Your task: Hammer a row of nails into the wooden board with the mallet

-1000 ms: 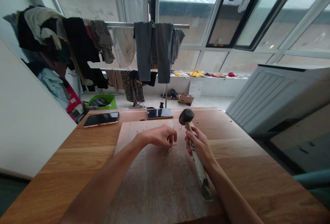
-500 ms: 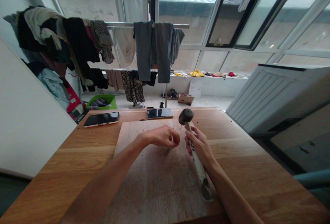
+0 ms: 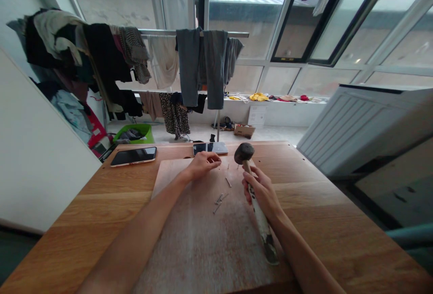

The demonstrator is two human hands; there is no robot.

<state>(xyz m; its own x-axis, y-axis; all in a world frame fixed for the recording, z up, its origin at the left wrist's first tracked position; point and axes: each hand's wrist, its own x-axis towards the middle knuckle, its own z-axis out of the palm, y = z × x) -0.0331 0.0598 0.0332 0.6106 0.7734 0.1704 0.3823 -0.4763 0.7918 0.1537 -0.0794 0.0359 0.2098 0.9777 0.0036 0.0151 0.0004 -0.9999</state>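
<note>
My right hand [image 3: 259, 186] is wrapped round the pale, worn handle of a mallet [image 3: 244, 153]; its dark head points away from me, above the far right of a wooden board [image 3: 189, 249]. Fingertips of my left hand [image 3: 203, 165] are pinched together low over the board's far part. Whatever they hold, if anything, is too small to make out. Several loose nails [image 3: 219, 199] lie in a small group mid-board, and a single nail [image 3: 228, 181] lies just beyond them. Two thin nails [image 3: 228, 166] appear to stand upright near the far edge, one partly behind the mallet.
The board lies on a wooden table [image 3: 101, 204]. Along its far edge are a black-screened phone [image 3: 133, 156] and another phone [image 3: 209, 148], close behind my left hand. Beyond stand a clothes rack [image 3: 216, 34] with laundry and a green basin [image 3: 147, 134].
My left hand has moved away from me and a little left, from the loose nails toward the board's far edge, uncovering the nails. My right hand and the mallet have stayed put.
</note>
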